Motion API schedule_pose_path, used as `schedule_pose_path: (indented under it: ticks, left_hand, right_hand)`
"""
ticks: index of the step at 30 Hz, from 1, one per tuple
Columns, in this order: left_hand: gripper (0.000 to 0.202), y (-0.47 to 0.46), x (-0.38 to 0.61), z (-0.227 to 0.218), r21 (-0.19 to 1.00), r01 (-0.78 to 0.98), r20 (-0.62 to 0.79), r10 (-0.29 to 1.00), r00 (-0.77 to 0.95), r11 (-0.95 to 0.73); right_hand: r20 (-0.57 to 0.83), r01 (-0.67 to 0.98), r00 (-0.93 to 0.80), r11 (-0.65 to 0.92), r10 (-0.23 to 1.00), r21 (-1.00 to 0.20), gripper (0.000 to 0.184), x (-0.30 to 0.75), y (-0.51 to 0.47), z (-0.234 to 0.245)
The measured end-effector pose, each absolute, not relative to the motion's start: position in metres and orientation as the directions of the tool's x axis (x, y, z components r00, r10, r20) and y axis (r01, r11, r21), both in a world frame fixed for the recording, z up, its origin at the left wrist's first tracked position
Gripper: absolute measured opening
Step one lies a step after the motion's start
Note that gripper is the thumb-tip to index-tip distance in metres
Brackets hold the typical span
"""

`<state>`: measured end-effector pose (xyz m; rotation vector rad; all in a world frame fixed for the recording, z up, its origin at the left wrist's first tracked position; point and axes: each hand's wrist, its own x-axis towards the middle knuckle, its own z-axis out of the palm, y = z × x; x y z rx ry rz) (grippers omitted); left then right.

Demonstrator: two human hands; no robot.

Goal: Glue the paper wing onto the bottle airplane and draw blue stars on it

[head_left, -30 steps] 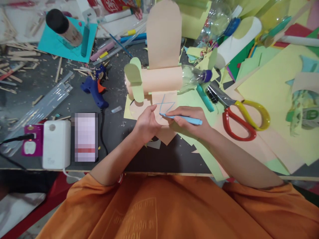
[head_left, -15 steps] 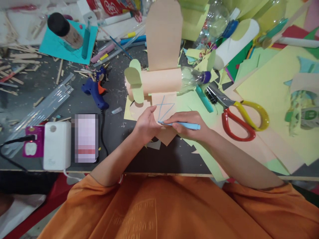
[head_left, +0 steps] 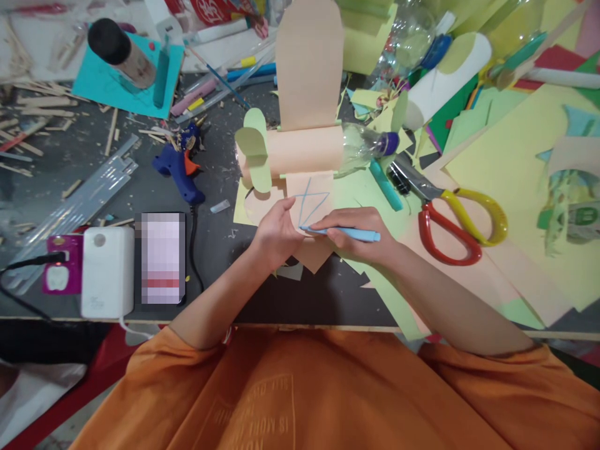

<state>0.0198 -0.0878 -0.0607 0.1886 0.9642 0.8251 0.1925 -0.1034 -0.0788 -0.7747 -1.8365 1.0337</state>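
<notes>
A plastic bottle [head_left: 359,149] with a purple cap lies wrapped in peach paper, with a pale green paper strip [head_left: 257,153] at its left end. One long peach wing [head_left: 309,69] points away from me; the near paper wing [head_left: 315,184] comes toward me and bears blue lines. My left hand [head_left: 279,236] grips that near wing at its left edge, thumb on top, other fingers hidden. In my right hand [head_left: 363,228] is a light blue marker [head_left: 359,234], its tip touching the near wing close to my left fingers.
Red-and-yellow scissors [head_left: 450,219] lie right, on paper sheets. To the left are a blue glue gun [head_left: 180,172], clear glue sticks [head_left: 84,200], a phone [head_left: 162,259] and a white power bank [head_left: 107,272]. A black-capped bottle [head_left: 122,53] stands at the back left.
The marker has shifted very slightly to the right, its tip still on the near wing. The whole view has moved a little; both hands keep their holds.
</notes>
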Motion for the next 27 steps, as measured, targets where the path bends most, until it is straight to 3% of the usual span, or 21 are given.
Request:
schedule_pose_path:
  ticks: [8, 12, 20, 27]
  left_hand:
    - [0.036, -0.092, 0.019, -0.066, 0.538, -0.55, -0.623, 0.741, 0.25, 0.638]
    - [0.039, -0.091, 0.022, -0.059, 0.525, -0.562, -0.623, 0.739, 0.257, 0.639]
    - [0.043, -0.089, 0.025, -0.049, 0.455, -0.591, -0.682, 0.688, 0.249, 0.666]
    - [0.039, -0.089, 0.024, -0.051, 0.471, -0.586, -0.671, 0.699, 0.248, 0.659]
  right_hand:
    - [0.201, 0.006, -0.232, 0.208, 0.952, -0.978, 0.036, 0.198, -0.097, -0.081]
    - [0.235, 0.03, -0.081, 0.238, 0.969, -0.971, 0.036, 0.199, -0.089, -0.082]
    - [0.231, 0.127, -0.119, 0.246, 0.966, -0.961, 0.039, 0.198, -0.088, -0.081]
    - [0.226, 0.145, -0.107, 0.24, 0.968, -0.96, 0.039, 0.195, -0.088, -0.082]
